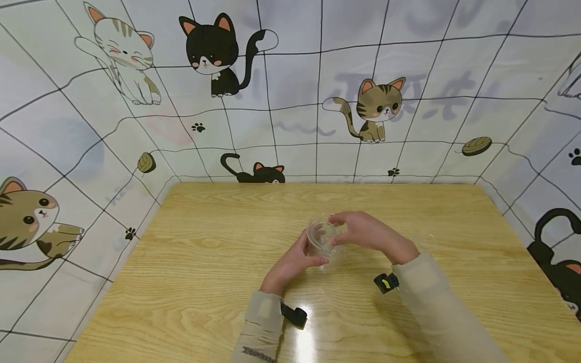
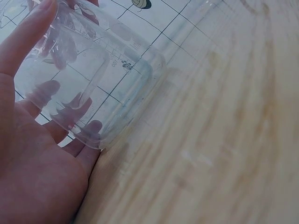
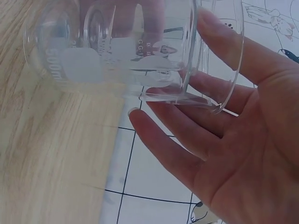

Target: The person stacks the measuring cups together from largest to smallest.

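A clear glass beaker marked 500 ml stands upright on the wooden table, with a smaller clear beaker nested inside it. My left hand grips the outer beaker low on its left side, thumb in front and fingers behind; the left wrist view shows these fingers through the glass. From the right, my right hand reaches over the top. Its thumb and fingers pinch the inner beaker near the rim, which juts past the outer one in the right wrist view.
The light wooden tabletop extends around both hands. Behind it and along the sides rise white walls with a black grid and cartoon cats. Black wrist straps hang at both cuffs.
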`<control>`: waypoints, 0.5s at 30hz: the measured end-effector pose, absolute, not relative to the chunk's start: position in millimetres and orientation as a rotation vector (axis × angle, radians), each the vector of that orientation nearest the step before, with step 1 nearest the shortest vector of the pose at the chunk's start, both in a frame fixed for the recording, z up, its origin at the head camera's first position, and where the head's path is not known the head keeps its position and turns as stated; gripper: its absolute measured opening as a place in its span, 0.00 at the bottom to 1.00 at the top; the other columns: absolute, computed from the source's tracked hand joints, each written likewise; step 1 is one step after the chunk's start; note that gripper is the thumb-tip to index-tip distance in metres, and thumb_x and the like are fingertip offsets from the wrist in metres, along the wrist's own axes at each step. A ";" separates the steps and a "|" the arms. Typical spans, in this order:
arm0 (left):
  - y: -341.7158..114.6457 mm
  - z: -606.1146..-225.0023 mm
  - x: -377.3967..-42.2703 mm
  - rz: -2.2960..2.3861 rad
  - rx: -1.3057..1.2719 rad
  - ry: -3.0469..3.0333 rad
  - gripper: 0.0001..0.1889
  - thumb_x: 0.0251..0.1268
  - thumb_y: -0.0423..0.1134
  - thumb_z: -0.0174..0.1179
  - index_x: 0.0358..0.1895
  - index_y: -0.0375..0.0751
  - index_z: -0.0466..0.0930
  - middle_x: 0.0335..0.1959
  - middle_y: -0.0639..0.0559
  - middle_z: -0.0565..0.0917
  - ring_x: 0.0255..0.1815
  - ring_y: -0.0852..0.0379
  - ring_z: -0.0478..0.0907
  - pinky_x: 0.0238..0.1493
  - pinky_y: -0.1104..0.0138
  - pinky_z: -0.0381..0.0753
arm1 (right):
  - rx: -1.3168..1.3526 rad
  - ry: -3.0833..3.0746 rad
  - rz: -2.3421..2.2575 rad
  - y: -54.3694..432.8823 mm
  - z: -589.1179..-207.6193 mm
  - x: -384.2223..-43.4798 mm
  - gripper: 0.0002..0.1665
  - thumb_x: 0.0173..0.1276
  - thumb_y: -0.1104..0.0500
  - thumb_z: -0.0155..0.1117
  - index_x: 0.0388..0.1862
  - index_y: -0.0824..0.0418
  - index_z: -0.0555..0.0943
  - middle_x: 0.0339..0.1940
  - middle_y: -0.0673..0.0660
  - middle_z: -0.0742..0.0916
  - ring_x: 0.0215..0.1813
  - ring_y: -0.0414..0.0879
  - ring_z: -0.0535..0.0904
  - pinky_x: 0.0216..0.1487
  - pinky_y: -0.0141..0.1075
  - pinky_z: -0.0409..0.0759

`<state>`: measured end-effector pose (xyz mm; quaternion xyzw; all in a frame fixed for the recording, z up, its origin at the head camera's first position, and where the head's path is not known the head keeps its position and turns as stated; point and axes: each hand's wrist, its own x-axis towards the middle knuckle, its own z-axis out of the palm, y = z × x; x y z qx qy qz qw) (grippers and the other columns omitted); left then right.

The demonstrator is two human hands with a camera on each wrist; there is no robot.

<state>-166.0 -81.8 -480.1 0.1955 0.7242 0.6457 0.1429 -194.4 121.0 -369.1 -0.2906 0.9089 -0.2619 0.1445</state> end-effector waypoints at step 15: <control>-82.6 -462.6 -157.1 1.875 0.573 2.065 0.42 0.50 0.41 0.66 0.66 0.61 0.51 0.66 0.50 0.61 0.68 0.54 0.51 0.65 0.55 0.48 | -0.895 2.710 -0.545 113.8 -362.5 -190.5 0.33 0.53 0.49 0.67 0.55 0.64 0.73 0.56 0.60 0.75 0.57 0.55 0.69 0.56 0.48 0.66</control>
